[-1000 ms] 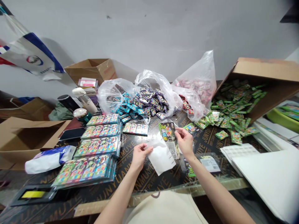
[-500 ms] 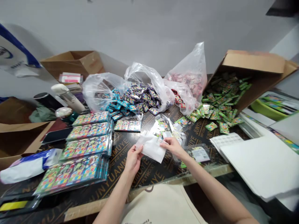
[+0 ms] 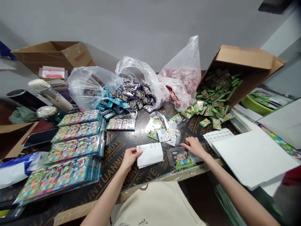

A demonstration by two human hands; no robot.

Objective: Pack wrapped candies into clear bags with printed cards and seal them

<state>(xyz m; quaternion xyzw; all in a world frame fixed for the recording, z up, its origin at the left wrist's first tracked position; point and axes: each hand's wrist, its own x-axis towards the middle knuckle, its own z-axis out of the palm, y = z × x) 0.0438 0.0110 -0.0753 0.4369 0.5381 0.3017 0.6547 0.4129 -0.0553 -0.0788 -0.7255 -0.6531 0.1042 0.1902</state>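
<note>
My left hand (image 3: 131, 157) pinches the left edge of a folded white paper sheet (image 3: 150, 155) with faint print along its top, low over the table. Off to the right, my right hand (image 3: 194, 147) has its thumb and fingers slightly apart at the upper edge of a clear plastic packet (image 3: 182, 158). Inside that packet is a dark card with colourful round pictures and a green lower edge. Whether the fingertips press on the packet I cannot tell. Just beyond the paper lie more printed packets (image 3: 162, 128), one showing a white label.
Stacks of colourful flat packs (image 3: 77, 144) stand on the left, one more pack (image 3: 121, 124) behind the paper. Open plastic bags (image 3: 141, 94) spill small blue, purple and red packets. A tipped carton (image 3: 244, 58) spills green ones. White sheets (image 3: 254, 150) lie at the right.
My right hand has let go of the white paper and moved right to the clear packet. That packet now shows its colourful front where a white label showed. The left hand keeps the paper.
</note>
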